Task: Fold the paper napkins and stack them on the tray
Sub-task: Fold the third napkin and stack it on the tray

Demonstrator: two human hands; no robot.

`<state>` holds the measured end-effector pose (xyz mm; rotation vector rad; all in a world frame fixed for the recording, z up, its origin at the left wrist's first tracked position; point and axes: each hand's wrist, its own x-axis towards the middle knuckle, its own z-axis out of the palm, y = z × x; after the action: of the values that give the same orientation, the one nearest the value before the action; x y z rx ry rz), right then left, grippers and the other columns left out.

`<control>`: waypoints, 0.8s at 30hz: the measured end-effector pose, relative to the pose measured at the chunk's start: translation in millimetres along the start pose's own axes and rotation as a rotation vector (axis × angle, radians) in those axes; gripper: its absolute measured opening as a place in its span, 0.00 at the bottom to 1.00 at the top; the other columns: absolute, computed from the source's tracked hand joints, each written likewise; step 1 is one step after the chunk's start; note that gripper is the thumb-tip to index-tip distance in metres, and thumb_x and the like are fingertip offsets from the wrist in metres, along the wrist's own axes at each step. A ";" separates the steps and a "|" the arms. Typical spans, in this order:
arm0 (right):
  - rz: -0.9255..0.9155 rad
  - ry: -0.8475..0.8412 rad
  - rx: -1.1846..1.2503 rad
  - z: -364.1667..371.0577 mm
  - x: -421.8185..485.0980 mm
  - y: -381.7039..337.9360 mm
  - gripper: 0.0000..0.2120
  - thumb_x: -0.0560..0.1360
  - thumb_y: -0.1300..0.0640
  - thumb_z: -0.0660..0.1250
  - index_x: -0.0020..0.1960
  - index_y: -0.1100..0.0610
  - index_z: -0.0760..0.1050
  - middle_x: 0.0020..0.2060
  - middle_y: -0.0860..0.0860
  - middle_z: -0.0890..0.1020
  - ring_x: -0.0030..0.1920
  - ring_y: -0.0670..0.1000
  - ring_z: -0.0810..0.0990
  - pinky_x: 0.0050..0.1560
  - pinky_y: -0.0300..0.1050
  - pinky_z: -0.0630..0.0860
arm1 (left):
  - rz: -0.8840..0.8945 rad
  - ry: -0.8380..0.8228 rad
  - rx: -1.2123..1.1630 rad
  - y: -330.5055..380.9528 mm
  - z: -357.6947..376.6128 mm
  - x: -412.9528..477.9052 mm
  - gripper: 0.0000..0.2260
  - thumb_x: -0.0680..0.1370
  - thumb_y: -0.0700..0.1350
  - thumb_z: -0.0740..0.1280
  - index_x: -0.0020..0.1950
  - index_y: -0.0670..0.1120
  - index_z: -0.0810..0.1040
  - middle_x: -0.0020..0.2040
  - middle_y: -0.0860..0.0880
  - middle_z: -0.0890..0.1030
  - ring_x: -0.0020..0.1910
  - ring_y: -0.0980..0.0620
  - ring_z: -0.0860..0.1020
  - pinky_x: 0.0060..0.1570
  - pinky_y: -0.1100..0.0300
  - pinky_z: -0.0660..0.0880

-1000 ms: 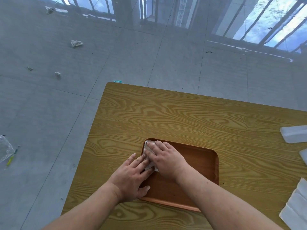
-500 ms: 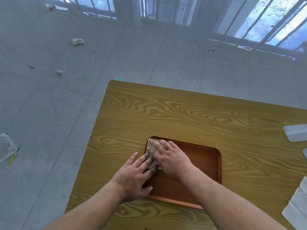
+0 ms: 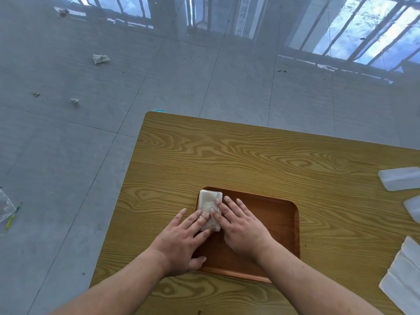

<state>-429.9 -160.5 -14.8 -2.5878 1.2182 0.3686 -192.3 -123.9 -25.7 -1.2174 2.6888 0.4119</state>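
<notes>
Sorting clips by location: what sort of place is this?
Likely a bare indoor room: glossy grey tiled floor reflecting barred windows, crumpled white paper scraps on it, a yellow wood-grain table.

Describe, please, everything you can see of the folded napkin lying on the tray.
The folded napkin is thin white paper, slightly crinkled, folded into a small rectangle. It lies flat in the far left corner of the brown tray, long side running away from the person. The straight fingers of the left hand press its near end; the fingertips of the right hand rest on its right edge.
</notes>
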 end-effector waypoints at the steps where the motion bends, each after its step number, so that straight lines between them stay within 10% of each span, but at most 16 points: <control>1: 0.011 -0.011 0.005 -1.4 1.7 0.9 0.31 0.79 0.51 0.61 0.81 0.54 0.63 0.80 0.56 0.61 0.80 0.60 0.57 0.78 0.62 0.58 | 0.005 0.007 0.004 -1.1 -0.3 0.0 0.36 0.75 0.68 0.62 0.79 0.51 0.68 0.80 0.42 0.64 0.79 0.43 0.63 0.73 0.36 0.65; 6: 0.023 -0.059 0.032 0.6 4.7 3.3 0.32 0.81 0.50 0.56 0.83 0.52 0.54 0.82 0.54 0.52 0.82 0.59 0.47 0.80 0.60 0.44 | 0.050 0.040 0.034 -7.7 -2.5 3.1 0.32 0.76 0.68 0.62 0.74 0.51 0.75 0.77 0.43 0.70 0.76 0.44 0.68 0.73 0.37 0.65; 10: 0.058 0.056 0.045 -3.9 3.6 -1.0 0.28 0.80 0.49 0.63 0.79 0.53 0.67 0.78 0.55 0.67 0.79 0.59 0.62 0.76 0.61 0.62 | -0.084 0.137 -0.026 -18.8 -14.3 13.9 0.27 0.80 0.65 0.58 0.72 0.51 0.77 0.75 0.47 0.73 0.75 0.46 0.70 0.76 0.43 0.56; 16: 0.179 0.000 0.129 -1.2 17.8 -3.2 0.31 0.85 0.40 0.48 0.84 0.50 0.48 0.83 0.50 0.47 0.82 0.55 0.39 0.79 0.54 0.35 | -0.382 0.025 -0.118 -26.1 -21.0 37.6 0.33 0.80 0.69 0.52 0.83 0.57 0.55 0.84 0.52 0.51 0.82 0.49 0.48 0.80 0.45 0.43; 24: 0.126 0.045 0.028 -5.7 18.7 -2.2 0.32 0.83 0.40 0.56 0.82 0.54 0.59 0.82 0.54 0.58 0.82 0.59 0.52 0.80 0.59 0.51 | -0.299 0.031 -0.024 -28.3 -18.0 36.1 0.34 0.80 0.69 0.51 0.83 0.54 0.55 0.84 0.49 0.51 0.82 0.47 0.47 0.80 0.44 0.43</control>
<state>-416.0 -174.5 -15.5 -2.5152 1.3964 0.3175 -195.2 -173.0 -23.1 -1.6124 2.4740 0.3845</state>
